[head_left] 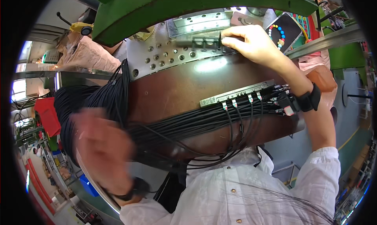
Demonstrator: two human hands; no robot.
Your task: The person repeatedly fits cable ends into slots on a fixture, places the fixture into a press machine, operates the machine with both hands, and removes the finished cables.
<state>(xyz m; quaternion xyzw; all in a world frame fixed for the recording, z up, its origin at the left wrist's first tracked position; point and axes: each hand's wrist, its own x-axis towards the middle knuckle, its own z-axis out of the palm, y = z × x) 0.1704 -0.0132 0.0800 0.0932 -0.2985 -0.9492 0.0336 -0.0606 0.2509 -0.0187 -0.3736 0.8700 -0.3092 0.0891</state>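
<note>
right hand (251,42): pinching the end of the grey connector strip (198,40) lying on the metal plate (165,54)
left hand (104,146): blurring, grip unclear
strip: looking light, rigid; gripping by ends
black wire bundle (188,123): draping limp over the brown surface (176,87)

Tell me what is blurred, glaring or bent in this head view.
Head view: the left hand is smeared by motion blur, its fingers unreadable; the right hand is sharp, fingertips on a grey part. Glare makes a white patch on the brown table. Fisheye bends the table's edge and the black cables, and a black vignette rings the frame.
</note>
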